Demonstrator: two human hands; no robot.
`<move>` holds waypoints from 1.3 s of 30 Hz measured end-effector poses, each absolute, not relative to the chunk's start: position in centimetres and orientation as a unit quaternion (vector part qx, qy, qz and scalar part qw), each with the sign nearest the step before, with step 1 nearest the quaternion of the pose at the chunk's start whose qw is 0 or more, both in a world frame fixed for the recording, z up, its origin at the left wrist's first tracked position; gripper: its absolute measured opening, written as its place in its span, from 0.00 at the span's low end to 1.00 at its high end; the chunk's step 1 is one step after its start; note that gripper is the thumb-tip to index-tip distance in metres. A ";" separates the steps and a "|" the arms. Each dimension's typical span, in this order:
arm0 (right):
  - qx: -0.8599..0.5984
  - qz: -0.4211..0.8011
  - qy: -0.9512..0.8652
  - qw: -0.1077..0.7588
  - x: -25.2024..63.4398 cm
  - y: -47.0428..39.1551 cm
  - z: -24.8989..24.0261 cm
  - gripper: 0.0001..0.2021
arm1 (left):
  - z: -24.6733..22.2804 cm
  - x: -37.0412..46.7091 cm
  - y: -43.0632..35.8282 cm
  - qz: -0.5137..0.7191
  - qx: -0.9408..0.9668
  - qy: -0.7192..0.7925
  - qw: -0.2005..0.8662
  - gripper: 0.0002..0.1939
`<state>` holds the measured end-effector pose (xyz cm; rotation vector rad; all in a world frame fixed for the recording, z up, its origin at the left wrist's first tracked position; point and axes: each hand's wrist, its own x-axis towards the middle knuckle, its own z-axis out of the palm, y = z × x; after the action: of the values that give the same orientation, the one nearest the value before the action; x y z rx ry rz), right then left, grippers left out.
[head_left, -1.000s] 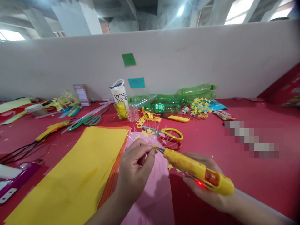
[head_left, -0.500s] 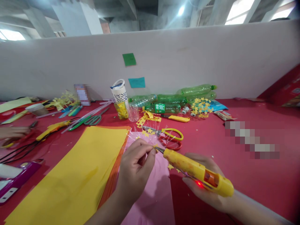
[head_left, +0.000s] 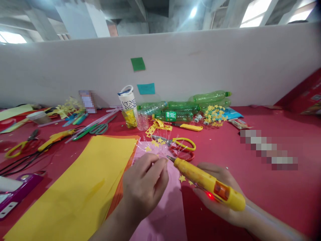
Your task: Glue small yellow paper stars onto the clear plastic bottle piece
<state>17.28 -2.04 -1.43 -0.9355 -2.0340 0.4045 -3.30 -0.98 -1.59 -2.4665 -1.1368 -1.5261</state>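
Right hand: we are wrapping its fingers around the yellow glue gun, gripping the body firmly, while a red light is glowing beside the thumb.
Nozzle: it is pointing at the left hand, sitting just beside the fingertips, seemingly apart from them.
Left hand: we are pinching thumb and forefinger together above the pink sheet, the other fingers curling in; we cannot tell whether anything is lying between them.
Yellow stars: several are resting among clear strands just beyond the left hand, near the scissors.
Loose stars: they are lying by the sheet's right edge, between the two hands.
Good handling: in our judgement, we are working best when steadying the pinched fingers, squeezing out only small dabs, angling the hot tip away from skin and letting no glue trail onto the strands.
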 end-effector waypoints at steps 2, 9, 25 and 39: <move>-0.389 0.185 -0.800 0.418 17.6 -1.9 -1.5 0.07 | -1.2 -3.3 -1.2 -0.505 -0.787 -0.354 -0.015 0.13; -0.399 0.156 -0.764 0.482 17.1 -0.8 -0.8 0.05 | -0.6 -3.0 -1.1 -0.471 -0.582 -0.383 -0.541 0.10; -0.292 0.141 -0.841 0.434 15.0 -0.3 0.0 0.07 | -1.5 -3.4 -1.1 -0.416 -0.486 -0.320 -0.698 0.08; -0.353 0.096 -0.790 0.492 15.6 2.4 1.7 0.07 | -1.4 -4.3 0.5 -0.394 -0.776 -0.488 0.069 0.09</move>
<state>15.62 2.39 1.72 -0.8560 -1.9185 0.2328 -4.27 0.49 -1.40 -2.3363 -1.4683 -1.1860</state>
